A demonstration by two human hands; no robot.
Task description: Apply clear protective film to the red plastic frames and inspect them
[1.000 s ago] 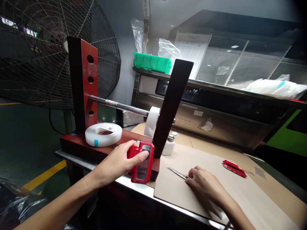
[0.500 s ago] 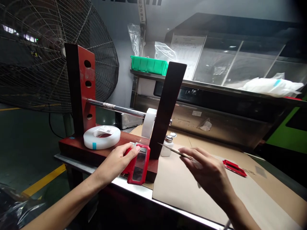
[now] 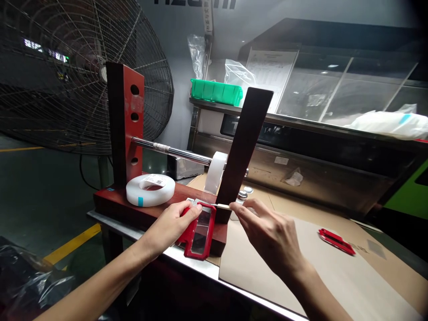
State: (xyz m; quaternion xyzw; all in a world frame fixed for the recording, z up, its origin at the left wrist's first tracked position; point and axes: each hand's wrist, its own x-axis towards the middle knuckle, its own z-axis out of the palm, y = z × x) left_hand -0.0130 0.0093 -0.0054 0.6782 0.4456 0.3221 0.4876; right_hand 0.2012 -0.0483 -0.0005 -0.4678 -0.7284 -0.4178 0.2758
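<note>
Where gripped: red holder (image 3: 198, 232) with clear window, hung on front edge of wooden base (image 3: 113, 206), low centre of view.
left hand (image 3: 172, 223): closed round left side of red holder, thumb along its top, firm grasp.
right hand (image 3: 267, 232): at 3 o'clock of red holder, thumb and forefinger pinched tight on thin metal tool (image 3: 220, 206), other fingers loosely bent.
thin metal tool: held about level, tip at top edge of red holder, its 12 o'clock; contact too small to tell.
dark post (image 3: 244, 142): rising from wooden base at 1 o'clock of red holder, leaning right.
red post (image 3: 129, 129): upright at 11 o'clock, three holes.
steel rod (image 3: 170, 151): spanning both posts.
white roll (image 3: 216, 171): threaded on steel rod, just beside dark post.
flat roll (image 3: 150, 189): lying on wooden base at 10 o'clock, near red post.
small bottle (image 3: 241, 196): metal cap, at 2 o'clock, partly hidden behind right hand.
cardboard sheet (image 3: 334, 276): under right hand, spreading toward 4 o'clock.
red strip (image 3: 336, 240): on cardboard sheet at 3 o'clock, well apart from right hand.
fan (image 3: 67, 76): far at 10 o'clock.
green bin (image 3: 216, 91): on shelf at 12 o'clock.
</note>
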